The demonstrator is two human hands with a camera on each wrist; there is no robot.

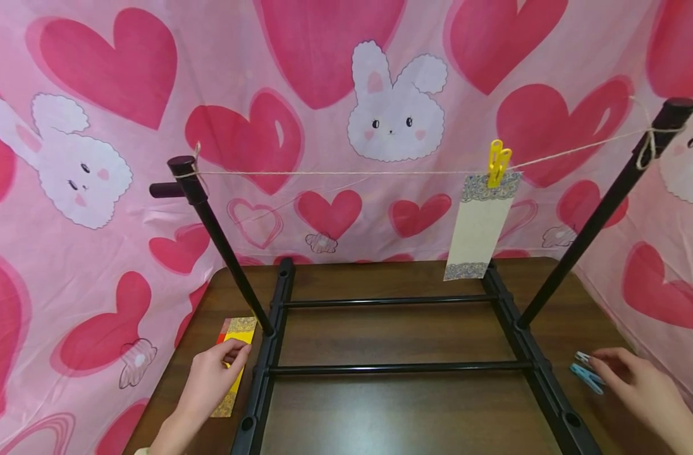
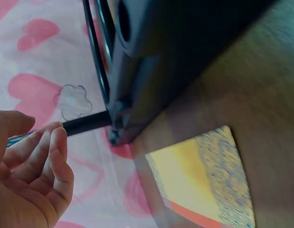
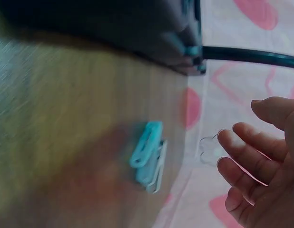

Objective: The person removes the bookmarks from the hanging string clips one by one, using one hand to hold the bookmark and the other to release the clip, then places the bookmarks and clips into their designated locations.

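Observation:
My left hand [image 1: 212, 376] hovers over yellow paper strips [image 1: 229, 397] with patterned ends, lying left of the black frame. A red edge [image 2: 197, 214] shows beside the yellow one in the left wrist view. The fingers are loosely bent, and nothing held is seen in them. Over on the right, my right hand [image 1: 637, 382] is close to blue clothespins [image 1: 587, 378] on the table. In the right wrist view its fingers [image 3: 247, 154] are spread and apart from the clothespins [image 3: 149, 152]. A cream paper strip [image 1: 478, 230] hangs from the string, clipped by a yellow clothespin [image 1: 497, 163].
A black frame [image 1: 400, 368] stands on the brown table [image 1: 392, 411], with slanted posts [image 1: 224, 246] at both sides. String [image 1: 335, 172] runs between the post tops. A pink cloth [image 1: 318, 63] with hearts and rabbits covers the back and sides.

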